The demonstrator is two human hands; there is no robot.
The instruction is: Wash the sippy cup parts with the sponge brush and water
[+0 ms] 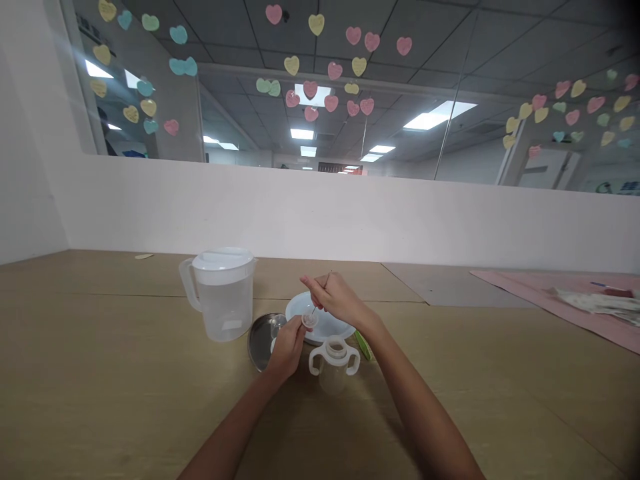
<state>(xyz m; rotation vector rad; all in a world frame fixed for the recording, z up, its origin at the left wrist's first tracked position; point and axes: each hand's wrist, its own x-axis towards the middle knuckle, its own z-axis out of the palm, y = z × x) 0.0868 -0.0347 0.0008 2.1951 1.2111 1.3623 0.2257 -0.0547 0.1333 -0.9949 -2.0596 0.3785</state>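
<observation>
My left hand (pixel 287 348) is closed on a small white round cup-like part (pixel 309 321), with its opening turned up. Above it, my right hand (pixel 336 297) pinches a thin stick (pixel 315 309), whose lower end reaches to the opening of that part. Whether the stick has bristles is too small to tell. Just below my hands a clear baby bottle (pixel 334 373) with two white handles stands upright and uncapped. Behind both hands lies a pale blue-white basin (pixel 345 329). A round metal tray (pixel 258 343) sits left of my left hand, with a clear cover (pixel 277 324) in it.
A lidded translucent pitcher (pixel 225 300) stands at the left on the wooden table (pixel 125 373). Something long and green (pixel 363 346) lies by the basin, partly behind my right forearm. At far right, a pink mat (pixel 540 300) bears plastic-wrapped items (pixel 600 303). A white wall (pixel 320 213) rises behind.
</observation>
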